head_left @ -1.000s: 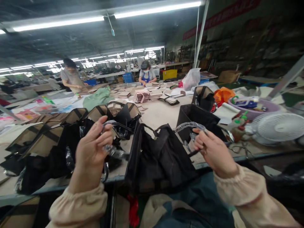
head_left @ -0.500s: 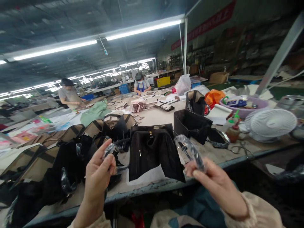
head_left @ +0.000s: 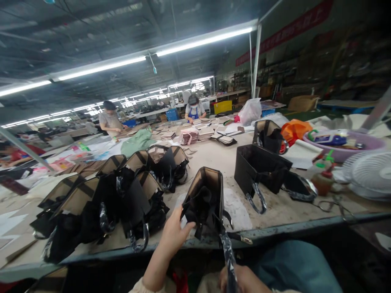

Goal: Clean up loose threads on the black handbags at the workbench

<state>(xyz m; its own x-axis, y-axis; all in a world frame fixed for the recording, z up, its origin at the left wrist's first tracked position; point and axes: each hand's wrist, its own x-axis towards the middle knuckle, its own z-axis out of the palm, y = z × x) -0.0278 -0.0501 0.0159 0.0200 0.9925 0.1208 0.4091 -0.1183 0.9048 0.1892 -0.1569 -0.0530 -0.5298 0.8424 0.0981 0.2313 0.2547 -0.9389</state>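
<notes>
Wide left fingers (head_left: 177, 216) touch one bag (head_left: 205, 205), right fingers (head_left: 224, 278) grip its handle (head_left: 228, 255), and at two o'clock one basin (head_left: 374, 141) holds a blue pack (head_left: 330, 140).

There are at least eight black bags (head_left: 218, 188), one fan (head_left: 371, 173) and one purple basin (head_left: 330, 154).

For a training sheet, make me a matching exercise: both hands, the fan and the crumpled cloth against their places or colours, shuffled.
1. Left hand
2. Right hand
3. Fan
4. Crumpled cloth

A. Green, beyond the row of black bags on the left
B. At the plastic-wrapped handle
C. White, at the right edge of the picture
D. At the left side of an open black bag

Pairs: 1-D, 2-B, 3-C, 4-A
</notes>
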